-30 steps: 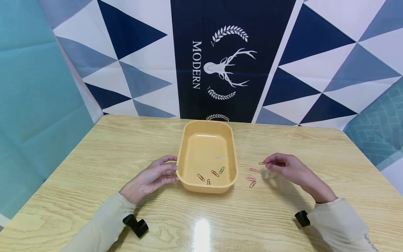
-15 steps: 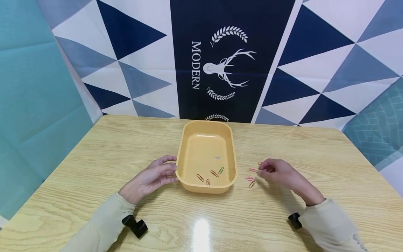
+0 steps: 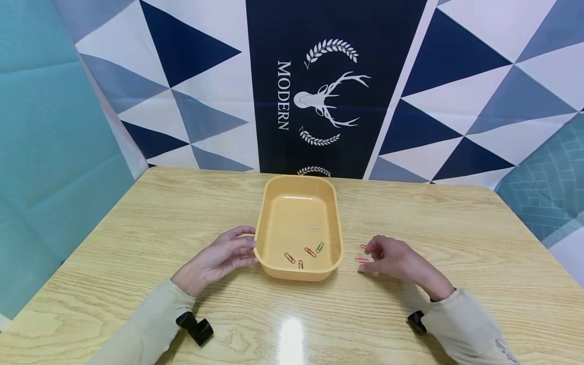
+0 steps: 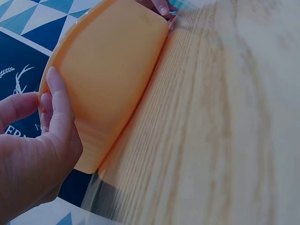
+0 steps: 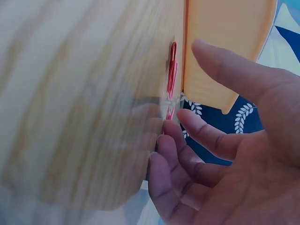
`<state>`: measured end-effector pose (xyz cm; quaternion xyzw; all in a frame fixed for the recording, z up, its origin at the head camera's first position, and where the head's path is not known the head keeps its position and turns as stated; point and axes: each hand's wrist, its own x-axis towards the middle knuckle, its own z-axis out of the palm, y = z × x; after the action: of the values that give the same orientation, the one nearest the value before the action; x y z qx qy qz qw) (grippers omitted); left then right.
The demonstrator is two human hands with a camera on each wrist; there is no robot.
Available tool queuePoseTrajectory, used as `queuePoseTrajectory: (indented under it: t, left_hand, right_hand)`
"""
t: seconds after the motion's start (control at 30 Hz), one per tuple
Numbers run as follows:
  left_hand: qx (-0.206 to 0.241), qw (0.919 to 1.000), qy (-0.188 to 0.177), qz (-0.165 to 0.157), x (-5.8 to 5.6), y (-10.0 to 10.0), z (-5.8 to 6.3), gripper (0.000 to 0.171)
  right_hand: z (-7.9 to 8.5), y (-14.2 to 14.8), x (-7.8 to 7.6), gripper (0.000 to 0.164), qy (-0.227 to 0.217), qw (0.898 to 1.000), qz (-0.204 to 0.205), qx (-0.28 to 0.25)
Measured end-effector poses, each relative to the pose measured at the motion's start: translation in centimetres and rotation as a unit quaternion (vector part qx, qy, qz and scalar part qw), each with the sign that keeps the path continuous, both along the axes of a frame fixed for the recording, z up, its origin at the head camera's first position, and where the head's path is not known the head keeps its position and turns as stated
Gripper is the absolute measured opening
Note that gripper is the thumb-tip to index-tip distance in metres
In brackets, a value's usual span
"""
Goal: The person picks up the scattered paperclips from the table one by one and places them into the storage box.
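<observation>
A yellow-orange plastic tray [image 3: 298,274] stands mid-table with several paper clips inside, among them a green paper clip [image 3: 320,247] and a red paper clip [image 3: 289,258]. My left hand [image 3: 219,258] rests its fingertips against the tray's left wall near the rim. Right of the tray, my right hand [image 3: 394,258] is low over the table, thumb and forefinger spread apart around a pink paper clip [image 3: 361,260]. In the right wrist view, a red paper clip [image 5: 172,65] lies between the thumb and fingers, untouched as far as I see. The hand partly covers the loose clips.
The wooden table [image 3: 205,203] runs back to a patterned wall hanging [image 3: 319,101] in blue and white. A teal cloth [image 3: 59,152] hangs on the left. A black strap piece [image 3: 195,328] sits at the left cuff.
My right hand has moved left and toward me along the loose clips, and its thumb and forefinger have spread apart. The left hand and the tray stay in place.
</observation>
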<state>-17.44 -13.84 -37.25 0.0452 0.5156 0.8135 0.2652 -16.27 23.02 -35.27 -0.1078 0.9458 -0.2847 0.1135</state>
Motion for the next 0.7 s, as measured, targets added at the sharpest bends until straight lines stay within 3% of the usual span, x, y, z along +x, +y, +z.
queuePoseTrajectory:
  t: [0.7]
  left_hand:
    - [0.008, 0.9999, -0.003, -0.006, 0.0, -0.1, 0.1, 0.029]
  right_hand:
    - [0.5, 1.2, -0.3, 0.025, 0.004, 0.999, 0.026, 0.035]
